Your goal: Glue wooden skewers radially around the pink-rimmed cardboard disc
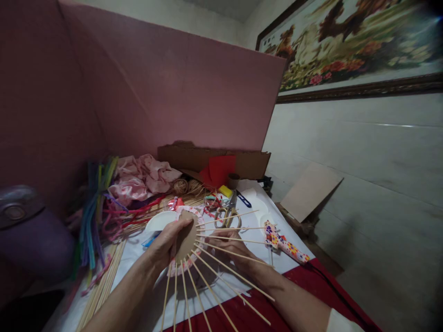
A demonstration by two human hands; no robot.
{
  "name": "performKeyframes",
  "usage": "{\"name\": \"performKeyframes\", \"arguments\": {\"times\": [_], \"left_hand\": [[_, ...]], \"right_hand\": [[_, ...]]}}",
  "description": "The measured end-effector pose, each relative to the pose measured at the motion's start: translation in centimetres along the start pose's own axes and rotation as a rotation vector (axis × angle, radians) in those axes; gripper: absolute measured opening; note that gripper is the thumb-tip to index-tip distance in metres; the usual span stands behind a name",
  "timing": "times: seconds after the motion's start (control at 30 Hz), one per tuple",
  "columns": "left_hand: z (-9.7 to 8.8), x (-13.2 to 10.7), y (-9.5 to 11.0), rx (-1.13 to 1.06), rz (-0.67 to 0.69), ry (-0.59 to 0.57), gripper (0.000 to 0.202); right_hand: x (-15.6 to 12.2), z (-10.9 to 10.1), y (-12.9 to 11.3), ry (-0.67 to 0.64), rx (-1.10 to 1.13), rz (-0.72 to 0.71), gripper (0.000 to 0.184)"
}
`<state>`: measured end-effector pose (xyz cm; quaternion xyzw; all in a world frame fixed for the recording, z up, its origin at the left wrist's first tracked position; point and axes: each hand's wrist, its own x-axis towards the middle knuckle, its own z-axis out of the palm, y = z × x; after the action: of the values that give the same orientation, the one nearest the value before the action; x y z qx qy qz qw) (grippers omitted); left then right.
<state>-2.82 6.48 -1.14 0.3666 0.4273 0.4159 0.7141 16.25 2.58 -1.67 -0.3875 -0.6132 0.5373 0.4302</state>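
Nearest you, skewers (221, 276) fan out from the cardboard disc (187, 237); your left hand (168, 244) grips its edge, your right hand (230, 246) pinches one of the skewers, scissors (226, 214) just beyond.

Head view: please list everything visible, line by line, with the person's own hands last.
cardboard disc: one, brown with a pink rim, in the left hand
skewers: about a dozen, pale wood, fanning out from the disc
loose sticks: a bundle, pale, at the table's left edge
scissors: one, yellowish handles, beyond the disc
glue gun: one, flower-patterned, right of the skewers
paper plate: one, white, left of the disc
pipe cleaners: many, mixed colours, far left
pink cloth: one heap, behind the plate
twine balls: two, tan, beside the cloth
cardboard box: one, brown, at the back
framed picture: one, on the right wall
left hand: gripping the disc
right hand: under the skewers, grip unclear
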Motion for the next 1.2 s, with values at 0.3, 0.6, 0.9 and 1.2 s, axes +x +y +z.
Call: {"name": "performKeyframes", "arguments": {"times": [0.3, 0.6, 0.9, 1.2], "left_hand": [[0.1, -0.3, 0.8, -0.071, -0.052, -0.085, 0.029], [-0.5, -0.3, 2.3, -0.14, -0.118, 0.038, 0.022], [-0.8, -0.2, 2.3, -0.098, -0.119, 0.037, 0.025], [0.0, -1.0, 2.2, -0.039, -0.102, 0.013, 0.024]], "right_hand": [[2.2, 0.7, 0.9, 0.148, 0.052, 0.108, 0.027], [0.9, -5.9, -0.3, 0.392, -0.357, 0.144, 0.046], [-5.3, -16.5, 0.6, 0.398, -0.875, 0.232, 0.044], [-5.9, -15.4, 1.8, 0.275, -0.854, 0.207, 0.025]]}}
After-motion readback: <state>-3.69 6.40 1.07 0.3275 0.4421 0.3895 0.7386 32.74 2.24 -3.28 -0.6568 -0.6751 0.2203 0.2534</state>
